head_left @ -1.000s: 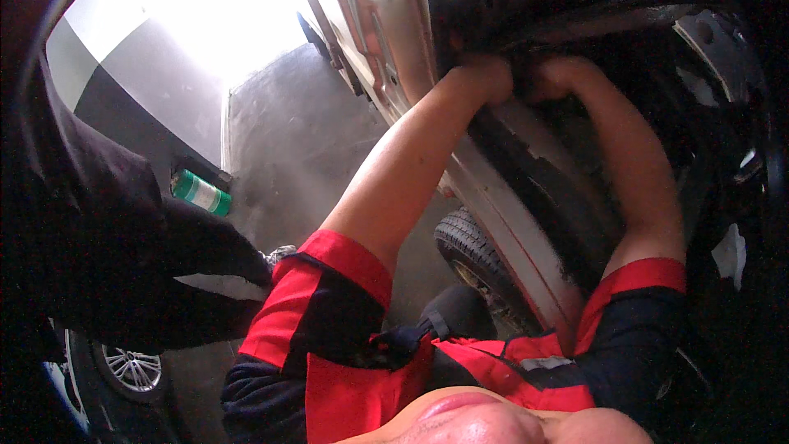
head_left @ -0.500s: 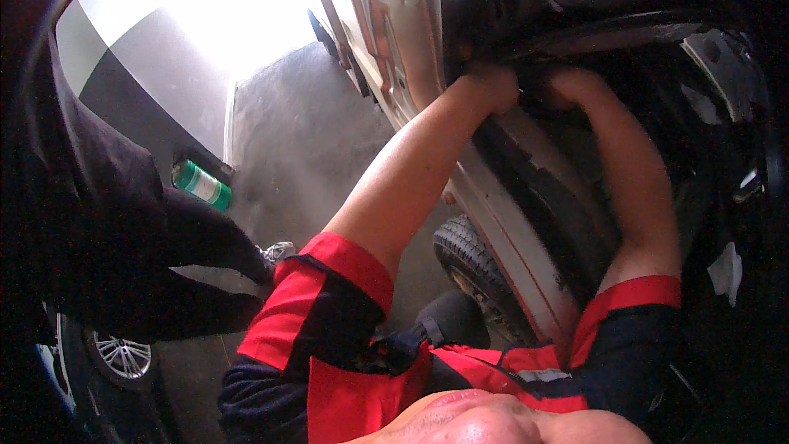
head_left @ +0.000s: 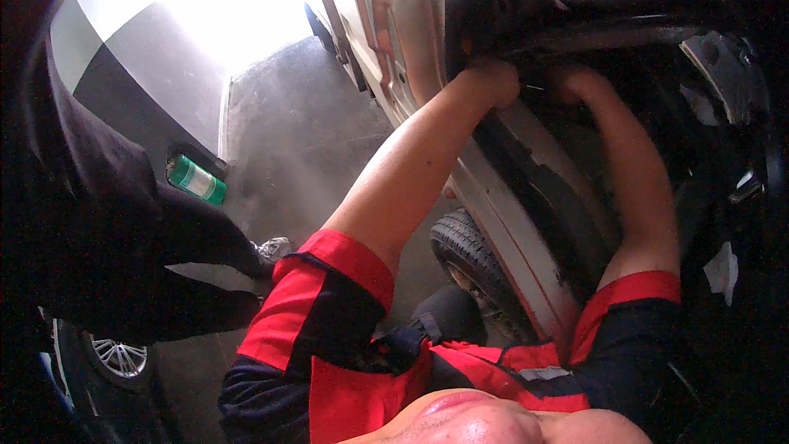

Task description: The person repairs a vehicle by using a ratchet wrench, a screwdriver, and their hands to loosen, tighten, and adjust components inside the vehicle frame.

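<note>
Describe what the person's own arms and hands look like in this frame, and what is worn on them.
Both forearms are bare. The left hand and right hand show no gloves, though deep shadow there hides finer detail. Each upper arm wears a short sleeve: dark navy or black with a broad red band at the cuff, left sleeve, right sleeve. No watch or wristband is visible.

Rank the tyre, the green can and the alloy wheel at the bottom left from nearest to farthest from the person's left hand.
From the left hand, reaching into the dark car body:
1. Tyre, below the hand, under the car.
2. Green can, off to the left on the floor by the wall.
3. Alloy wheel, bottom left corner.
</note>
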A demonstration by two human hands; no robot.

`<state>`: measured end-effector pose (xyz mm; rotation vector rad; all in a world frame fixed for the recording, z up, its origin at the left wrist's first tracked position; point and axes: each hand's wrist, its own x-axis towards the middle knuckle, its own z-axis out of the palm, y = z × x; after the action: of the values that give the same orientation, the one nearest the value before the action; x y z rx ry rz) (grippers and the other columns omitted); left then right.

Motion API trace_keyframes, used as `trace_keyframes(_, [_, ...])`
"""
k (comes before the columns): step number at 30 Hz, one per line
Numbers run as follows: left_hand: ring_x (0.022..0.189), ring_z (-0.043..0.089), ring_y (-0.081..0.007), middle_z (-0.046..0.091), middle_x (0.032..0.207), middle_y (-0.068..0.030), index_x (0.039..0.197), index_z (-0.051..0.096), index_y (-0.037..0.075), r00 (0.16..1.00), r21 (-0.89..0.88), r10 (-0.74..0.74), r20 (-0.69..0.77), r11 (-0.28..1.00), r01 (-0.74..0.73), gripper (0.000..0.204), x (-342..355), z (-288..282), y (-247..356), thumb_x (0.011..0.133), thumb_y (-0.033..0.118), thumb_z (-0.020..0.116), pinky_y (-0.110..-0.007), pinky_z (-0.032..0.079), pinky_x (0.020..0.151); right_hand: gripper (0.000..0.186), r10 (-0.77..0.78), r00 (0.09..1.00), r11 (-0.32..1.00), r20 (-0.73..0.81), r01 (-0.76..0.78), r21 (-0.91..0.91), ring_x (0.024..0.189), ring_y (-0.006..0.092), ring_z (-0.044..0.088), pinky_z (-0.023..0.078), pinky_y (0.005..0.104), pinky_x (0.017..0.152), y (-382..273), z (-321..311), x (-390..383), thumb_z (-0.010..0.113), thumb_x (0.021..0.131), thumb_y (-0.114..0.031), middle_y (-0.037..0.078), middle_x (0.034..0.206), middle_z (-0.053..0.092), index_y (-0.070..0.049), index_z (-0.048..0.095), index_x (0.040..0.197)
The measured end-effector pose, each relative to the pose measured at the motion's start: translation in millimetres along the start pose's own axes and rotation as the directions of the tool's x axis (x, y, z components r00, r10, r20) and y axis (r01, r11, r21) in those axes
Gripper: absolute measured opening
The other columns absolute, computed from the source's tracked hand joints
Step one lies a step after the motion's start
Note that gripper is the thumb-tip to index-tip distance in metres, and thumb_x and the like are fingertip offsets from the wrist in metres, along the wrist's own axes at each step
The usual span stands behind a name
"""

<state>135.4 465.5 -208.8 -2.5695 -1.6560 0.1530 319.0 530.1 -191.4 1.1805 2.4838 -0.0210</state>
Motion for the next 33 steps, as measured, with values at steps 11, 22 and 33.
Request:
trace_keyframes(11, [0.091,0.066,-0.036,0.068,0.1,-0.0199,0.094,0.072,0.003,0.991,-0.063,0.033,-0.129,0.997,-0.041,0.026,7.7,11.1,-4.0,0.079,0.015,0.055,-0.048,0.053,0.082,0.039,0.112,0.907,0.94,-0.405,0.035,0.339,0.089,0.028,0.061,0.05,0.0423,0.079,43.2,54.0,55.0,0.064,0.083,-0.029,0.015,0.11,0.064,-0.008,0.064,0.115])
trace_keyframes(22, [0.09,0.066,-0.0352,0.068,0.099,-0.019,0.092,0.073,0.004,0.992,0.016,0.041,-0.116,0.999,-0.04,0.025,3.6,14.7,-7.9,0.076,0.014,0.055,-0.047,0.053,0.083,0.046,0.027,0.983,1.0,-0.179,-0.024,0.017,0.097,0.0285,0.062,0.048,0.0396,0.088,-17.7,1.9,-13.9,0.071,0.076,-0.026,0.017,0.116,0.064,-0.008,0.062,0.117])
trace_keyframes(33, [0.101,0.064,-0.0315,0.067,0.108,-0.0176,0.098,0.072,0.003,1.0,-0.071,-0.009,-0.014,0.997,0.008,0.028,-6.9,-2.5,1.0,0.075,0.013,0.06,-0.041,0.049,0.091,0.04,-0.084,0.994,0.995,-0.074,0.088,0.049,0.091,0.0264,0.061,0.049,0.0415,0.084,-13.4,8.3,3.4,0.066,0.079,-0.018,0.016,0.111,0.065,-0.009,0.063,0.118])
